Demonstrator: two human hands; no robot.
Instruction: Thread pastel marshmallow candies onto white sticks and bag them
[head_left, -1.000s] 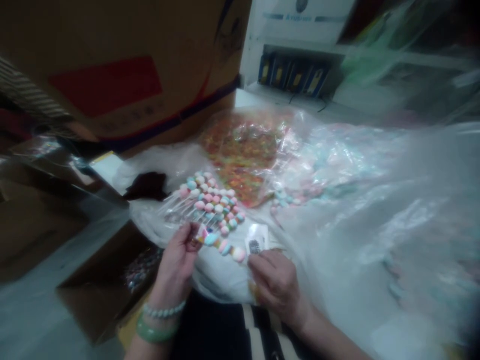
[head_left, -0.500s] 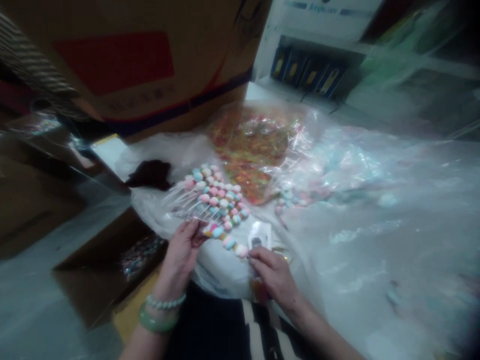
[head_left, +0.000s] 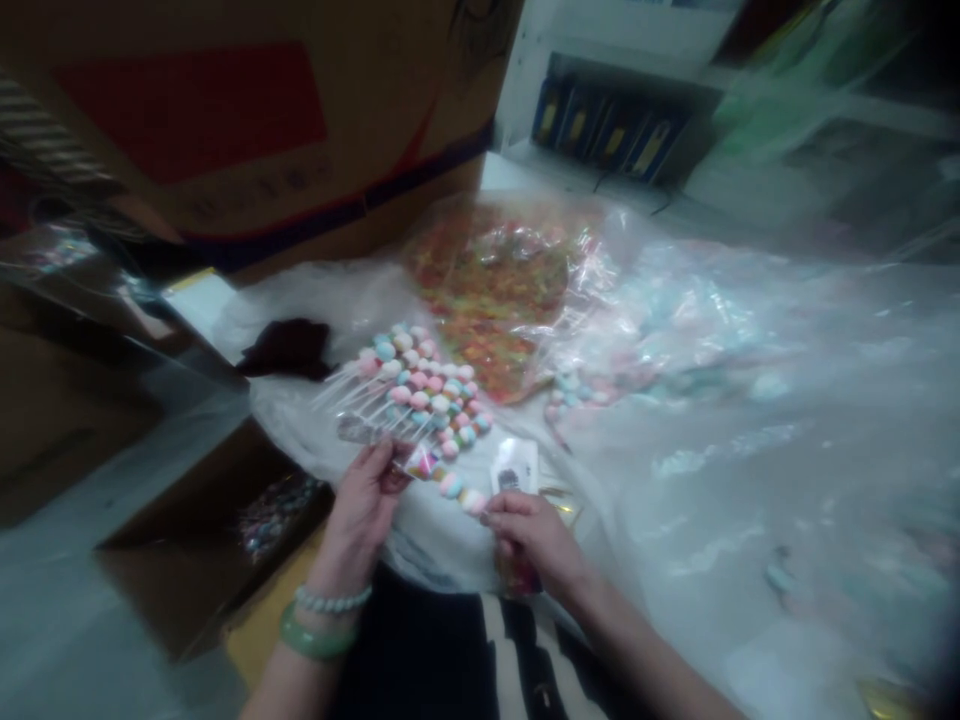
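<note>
A marshmallow skewer (head_left: 451, 486) with pastel pink, blue and white balls stretches between my two hands. My left hand (head_left: 369, 490) pinches one end, where a small clear wrapper (head_left: 423, 462) with a pink print lies around or against the skewer; I cannot tell which. At the other end, the thumb and fingertips of my right hand (head_left: 529, 530) close on the tip beside the last ball. Just beyond my left hand, several more marshmallow skewers (head_left: 427, 385) lie in a pile, white sticks toward the left. Below my right hand sits a dark reddish packet (head_left: 517, 572), partly hidden.
White plastic sheeting (head_left: 697, 500) covers the work surface. Behind the pile lies a clear bag of orange-green pieces (head_left: 495, 270). A large carton (head_left: 247, 120) stands at the back left. Lower left, an open box (head_left: 172, 540) holds wrapped pieces. A white printed card (head_left: 516, 462) lies near my right hand.
The view has shifted slightly, so the scene sits a little further left and up. The pink print now shows more plainly by my left fingers. Both hands keep their grip on the skewer.
</note>
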